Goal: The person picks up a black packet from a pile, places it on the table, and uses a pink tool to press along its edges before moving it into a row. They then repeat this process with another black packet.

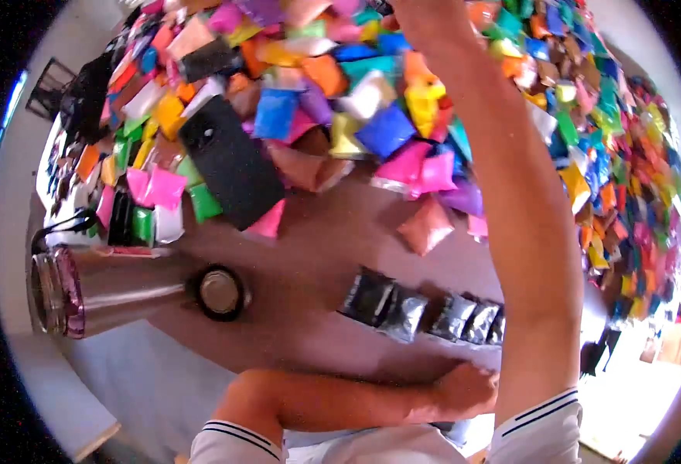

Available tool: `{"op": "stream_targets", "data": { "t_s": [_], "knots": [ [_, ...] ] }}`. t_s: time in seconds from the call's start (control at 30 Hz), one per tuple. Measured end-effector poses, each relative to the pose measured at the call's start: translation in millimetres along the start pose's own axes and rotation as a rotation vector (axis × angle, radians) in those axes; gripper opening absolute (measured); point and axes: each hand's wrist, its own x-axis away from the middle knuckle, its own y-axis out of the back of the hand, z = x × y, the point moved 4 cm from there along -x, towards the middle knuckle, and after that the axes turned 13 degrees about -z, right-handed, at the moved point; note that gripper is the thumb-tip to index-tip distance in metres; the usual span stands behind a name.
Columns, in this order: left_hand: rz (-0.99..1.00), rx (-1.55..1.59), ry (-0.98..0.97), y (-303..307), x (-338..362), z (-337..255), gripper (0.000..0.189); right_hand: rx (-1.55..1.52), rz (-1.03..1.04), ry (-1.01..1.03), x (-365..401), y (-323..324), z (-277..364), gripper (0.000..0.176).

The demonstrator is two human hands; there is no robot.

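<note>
My left hand (468, 389) rests near the table's front edge, its fingers curled in; whatever it may hold is hidden. Just beyond it lies a row of several small black packets (369, 297), some showing a silvery shine. My right arm stretches far across the table over the heap of coloured packets (387, 130). At the top edge my right hand (411, 8) is mostly cut off, with a small dark thing beside it, and its fingers cannot be made out.
A black phone-like slab (232, 164) lies on the packets at left. A metal flask (131, 286) with a strap lies on its side, beside a round dark-rimmed lid (220, 292). More packets (634, 185) pile up along the right, over the brown tabletop (302, 255).
</note>
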Motion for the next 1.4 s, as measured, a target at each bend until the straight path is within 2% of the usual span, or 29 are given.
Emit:
{"op": "stream_targets", "data": {
  "t_s": [0.03,0.07,0.1,0.13,0.17,0.2,0.23,0.27,0.33,0.4,0.47,0.5,0.57,0.6,0.63,0.67,0.7,0.83,0.9,0.93,1.0,1.03,1.1,1.13,1.2,1.27,1.33,1.37,1.4],
  "knots": [
    [-0.053,-0.169,0.041,-3.8,0.1,-2.6,0.013,-0.369,0.404,-0.517,-6.7,21.6,-24.0,0.049],
    [-0.033,-0.136,0.018,-7.7,0.5,-8.3,0.013,-0.74,0.785,-1.05,-10.5,88.7,4.8,0.05],
    [-0.01,-0.159,0.085,-7.6,-0.6,-6.9,0.013,-0.698,0.755,-1.059,-3.7,121.7,-0.8,0.05],
    [0.016,-0.185,0.147,-6.6,-2.4,-4.7,0.013,-0.626,0.687,-0.978,-2.4,152.4,-7.4,0.042],
    [0.042,-0.15,0.12,-5.3,-3.6,-7.6,0.013,-0.551,0.626,-0.902,-0.3,179.7,-13.7,0.034],
    [0.08,-0.191,0.136,-3.5,-4.8,-7.2,0.02,-0.478,0.577,-0.826,1.1,202.7,-20.3,0.026],
    [0.113,-0.244,0.15,-1.7,-6.4,-4.5,0.027,-0.541,0.54,-0.805,15.7,219.7,-34.7,0.025],
    [0.134,-0.22,0.134,-4.5,-4.6,-5.7,0.027,-0.512,0.546,-0.985,29.0,245.2,-51.9,0.026],
    [0.088,-0.247,0.139,-5.4,-4.3,-3.9,0.022,-0.38,0.537,-1.065,44.5,302.3,-63.4,0.024],
    [0.111,-0.278,0.144,-2.7,-8.7,-8.5,0.024,-0.381,0.414,-1.257,64.7,357.0,-71.7,0.024],
    [0.143,-0.304,0.147,-3.7,-8.7,-12.2,0.027,-0.645,0.401,-1.447,101.7,400.7,-89.7,0.02],
    [0.129,-0.343,0.159,-5.6,-7.8,-10.3,0.028,-0.653,0.314,-1.496,119.8,418.1,-93.9,0.019],
    [0.136,-0.368,0.147,-10.3,-8.3,-9.6,0.028,-0.893,0.21,-1.663,149.6,444.0,-93.0,0.021],
    [0.055,-0.392,0.129,-8.7,-9.7,-11.6,0.026,-1.013,0.133,-1.734,163.1,453.8,-89.3,0.022],
    [-0.035,-0.423,0.111,-6.8,-12.7,-12.1,0.025,-1.068,0.073,-1.768,176.9,461.3,-87.8,0.023],
    [-0.026,-0.417,0.104,-8.8,-14.0,-12.3,0.025,-1.127,0.019,-1.801,190.0,467.2,-86.3,0.024],
    [-0.063,-0.439,0.104,-8.9,-11.6,-14.8,0.023,-1.098,0.081,-1.805,201.9,472.1,-86.6,0.026],
    [-0.117,-0.506,0.102,-4.6,-9.9,-13.5,0.021,-1.105,0.043,-1.851,213.9,474.0,-75.9,0.025],
    [-0.168,-0.532,0.097,-2.9,-12.1,-15.5,0.021,-0.544,0.078,-1.661,198.3,469.5,-86.2,0.021],
    [-0.206,-0.537,0.089,-1.7,-11.1,-17.0,0.022,-0.405,0.064,-1.563,190.5,465.8,-95.3,0.019],
    [-0.233,-0.55,0.106,-2.2,-9.8,-14.5,0.023,-0.454,0.042,-1.246,170.2,445.7,-110.8,0.023],
    [-0.257,-0.546,0.116,-2.6,-9.0,-13.3,0.024,-0.466,0.043,-1.243,167.6,443.6,-111.9,0.023],
    [-0.311,-0.523,0.121,-1.4,-8.3,-10.4,0.025,-0.441,-0.172,-1.234,159.8,448.9,-115.6,0.021],
    [-0.358,-0.488,0.134,1.1,-6.3,-11.4,0.026,-0.453,-0.172,-1.233,163.9,453.0,-114.5,0.021],
    [-0.357,-0.48,0.166,5.8,-7.6,-14.3,0.029,-0.447,-0.136,-1.338,183.0,466.6,-110.0,0.016],
    [-0.354,-0.468,0.203,9.7,-7.3,-15.9,0.032,-0.582,-0.122,-1.397,198.7,480.9,-87.6,0.012],
    [-0.353,-0.32,0.34,11.8,-6.1,-11.7,0.039,-0.722,0.052,-1.465,218.6,486.2,-66.5,0.016],
    [-0.443,-0.22,0.296,10.4,-9.5,-18.2,0.042,-0.774,0.103,-1.487,229.2,487.2,-58.7,0.014],
    [-0.429,-0.227,0.305,9.5,-8.5,-17.4,0.042,-0.824,0.153,-1.514,241.0,487.5,-50.1,0.012]
  ]
}}
